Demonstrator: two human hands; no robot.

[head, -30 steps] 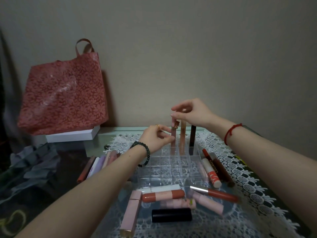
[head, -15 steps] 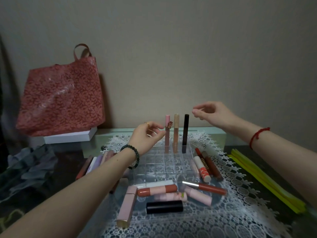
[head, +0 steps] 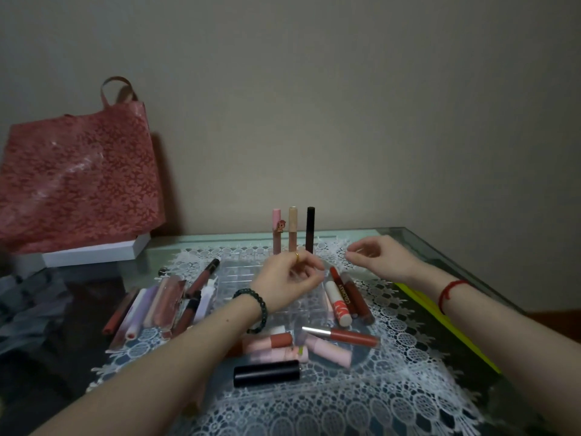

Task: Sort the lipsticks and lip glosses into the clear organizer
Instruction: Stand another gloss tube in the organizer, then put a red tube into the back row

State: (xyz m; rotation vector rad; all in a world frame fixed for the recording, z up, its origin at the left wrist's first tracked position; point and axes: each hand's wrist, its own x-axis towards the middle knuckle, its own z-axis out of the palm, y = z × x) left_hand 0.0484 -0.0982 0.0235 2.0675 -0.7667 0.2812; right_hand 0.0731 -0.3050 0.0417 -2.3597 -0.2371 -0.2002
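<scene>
Organizer (head: pixel 239 276), clear plastic, sits mid-counter (head: pixel 396 238) on lace mat (head: pixel 396 391). 3 tubes stand upright in its back row, L to R: pink gloss (head: pixel 276 231), beige gloss (head: pixel 293 228), dark tube (head: pixel 310 229). Left hand (head: pixel 289 284) hovers over organizer, fingers loosely curled, nothing in it. Right hand (head: pixel 382 259) just beyond organizer's right edge, also loosely curled and empty. Other lipsticks lie loose: bunch (head: pixel 163 298) to the left, white-red tube (head: pixel 339 305) w/ others at right, black lipstick (head: pixel 266 372) in front.
</scene>
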